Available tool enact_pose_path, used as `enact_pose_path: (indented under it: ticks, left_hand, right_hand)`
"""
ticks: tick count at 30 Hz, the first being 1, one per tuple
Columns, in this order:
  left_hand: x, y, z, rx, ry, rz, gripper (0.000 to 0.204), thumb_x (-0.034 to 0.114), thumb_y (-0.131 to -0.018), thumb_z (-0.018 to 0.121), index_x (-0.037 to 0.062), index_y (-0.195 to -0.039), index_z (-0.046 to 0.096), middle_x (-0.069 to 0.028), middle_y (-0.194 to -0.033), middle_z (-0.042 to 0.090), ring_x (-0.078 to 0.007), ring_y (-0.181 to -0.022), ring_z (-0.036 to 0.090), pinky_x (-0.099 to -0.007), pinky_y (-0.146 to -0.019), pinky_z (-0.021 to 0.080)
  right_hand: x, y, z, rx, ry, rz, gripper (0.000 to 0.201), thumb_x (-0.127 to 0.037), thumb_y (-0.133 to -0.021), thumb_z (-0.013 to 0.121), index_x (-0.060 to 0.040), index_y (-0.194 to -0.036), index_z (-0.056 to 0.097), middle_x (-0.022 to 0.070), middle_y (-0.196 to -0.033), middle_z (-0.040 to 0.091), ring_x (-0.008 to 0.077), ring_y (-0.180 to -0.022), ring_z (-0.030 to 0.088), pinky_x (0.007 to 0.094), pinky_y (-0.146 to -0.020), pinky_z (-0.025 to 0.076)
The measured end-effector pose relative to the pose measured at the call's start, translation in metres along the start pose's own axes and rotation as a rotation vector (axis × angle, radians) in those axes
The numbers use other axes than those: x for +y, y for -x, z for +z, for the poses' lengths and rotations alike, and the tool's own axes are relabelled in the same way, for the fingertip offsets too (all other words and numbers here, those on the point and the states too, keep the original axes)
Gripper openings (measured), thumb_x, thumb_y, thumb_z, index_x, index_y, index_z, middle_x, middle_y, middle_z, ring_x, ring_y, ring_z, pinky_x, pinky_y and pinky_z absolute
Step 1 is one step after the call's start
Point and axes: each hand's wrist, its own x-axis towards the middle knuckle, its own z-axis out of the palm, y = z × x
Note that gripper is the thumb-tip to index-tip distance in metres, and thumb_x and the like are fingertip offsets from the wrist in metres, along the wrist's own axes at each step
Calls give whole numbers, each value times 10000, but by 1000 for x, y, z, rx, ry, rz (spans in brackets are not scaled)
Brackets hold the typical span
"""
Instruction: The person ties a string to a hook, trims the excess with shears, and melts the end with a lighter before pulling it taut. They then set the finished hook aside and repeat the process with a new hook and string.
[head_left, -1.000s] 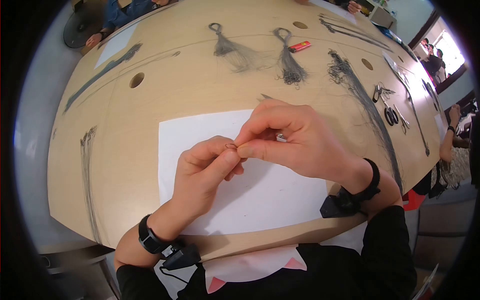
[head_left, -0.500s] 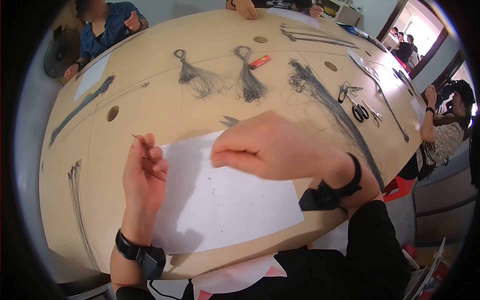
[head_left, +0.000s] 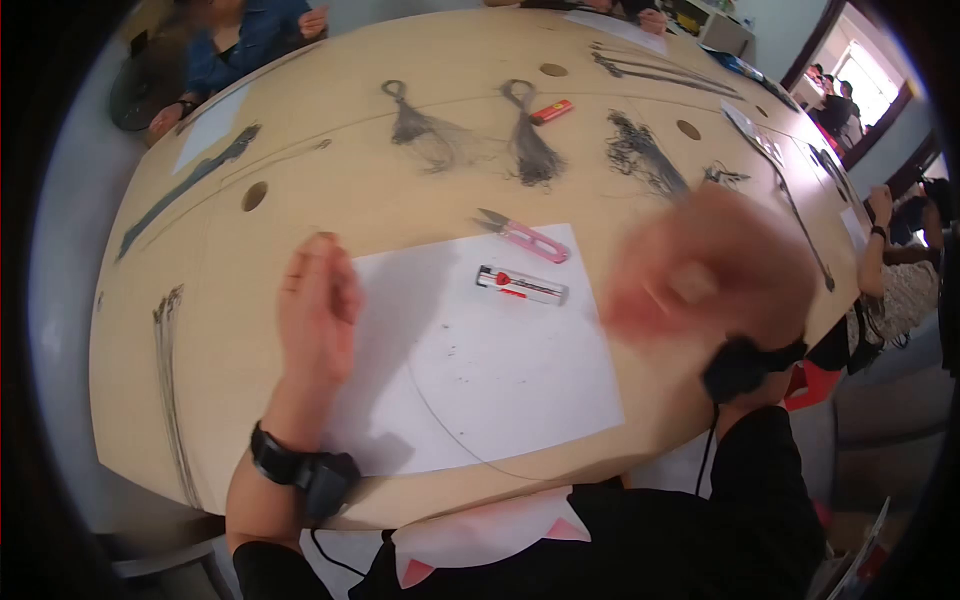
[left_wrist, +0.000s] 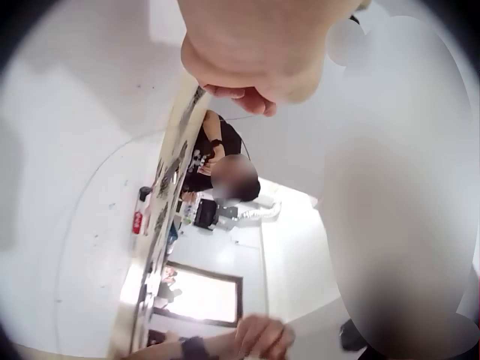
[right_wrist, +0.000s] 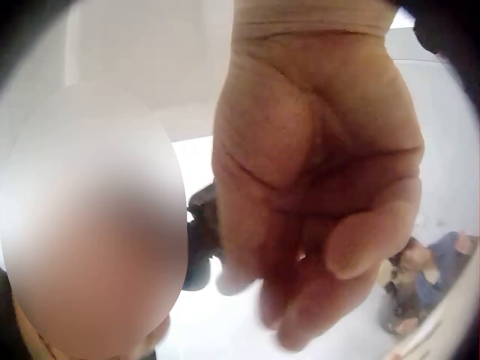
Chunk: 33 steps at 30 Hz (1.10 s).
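Observation:
At the left edge of the white paper (head_left: 580, 390), my left hand (head_left: 318, 305) is raised with its fingertips pinched together on a small fish hook, mostly hidden by the fingers. From it a thin line (head_left: 437, 418) trails in a curve over the paper; the left wrist view shows this line arcing away from the fingers (left_wrist: 255, 103). My right hand (head_left: 715, 265) is blurred, over the table right of the paper. Its fingers are loosely curved in the right wrist view, nothing visible in them. Between the hands lie a white lighter (head_left: 520, 286) and pink thread snips (head_left: 530, 240).
Bundles of hooked line (head_left: 535, 150) lie at the back, beside a red lighter (head_left: 552, 111). A long dark bundle (head_left: 635, 150) is partly behind my right hand. Another thin bundle (head_left: 168, 390) lies at left. Dark specks dot the paper. Other people sit around the table (head_left: 250, 300).
My hands worked together at the fingertips one second ago, then parted. My right hand has swung right, uncovering the lighter and snips. The left hand keeps its pinch beside the paper.

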Motion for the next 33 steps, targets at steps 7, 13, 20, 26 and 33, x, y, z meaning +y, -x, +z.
enact_pose_path:
  ticks: [7,13,20,26,33]
  left_hand:
    - [-4,28,21,-102,-200,-8,113,166,-853,460,70,-842,518,4,-691,515,-58,-539,450,-165,-473,342]
    - [-5,25,20,-93,-162,-72,116,171,-843,480,65,-857,525,3,-689,525,-58,-540,458,-171,-480,346]
    - [-6,26,22,-63,-165,-109,110,159,-842,479,56,-840,518,-4,-684,518,-68,-555,459,-184,-483,344]
    - [-11,37,27,-226,-313,-107,85,116,-828,490,36,-806,509,-29,-686,512,-84,-568,462,-199,-491,348]
    - [-12,43,24,-425,-335,-46,50,47,-814,506,10,-831,536,-33,-763,546,-74,-660,489,-198,-589,412]
  right_hand:
    - [120,-63,55,338,784,191,193,-178,-708,587,9,-735,551,143,-728,525,296,-743,517,355,-657,422]
    - [122,-67,56,349,748,145,174,-155,-720,556,18,-732,549,146,-747,529,291,-729,523,352,-653,431]
    - [116,-74,49,437,631,253,135,-101,-707,498,26,-694,540,167,-725,528,304,-649,513,351,-583,423]
    - [67,-76,54,374,-465,421,159,-148,-765,507,-19,-851,541,-23,-681,496,32,-588,449,183,-508,353]
    - [38,-66,80,234,-448,213,184,-176,-737,620,-36,-830,546,-30,-680,500,27,-589,411,187,-511,338]
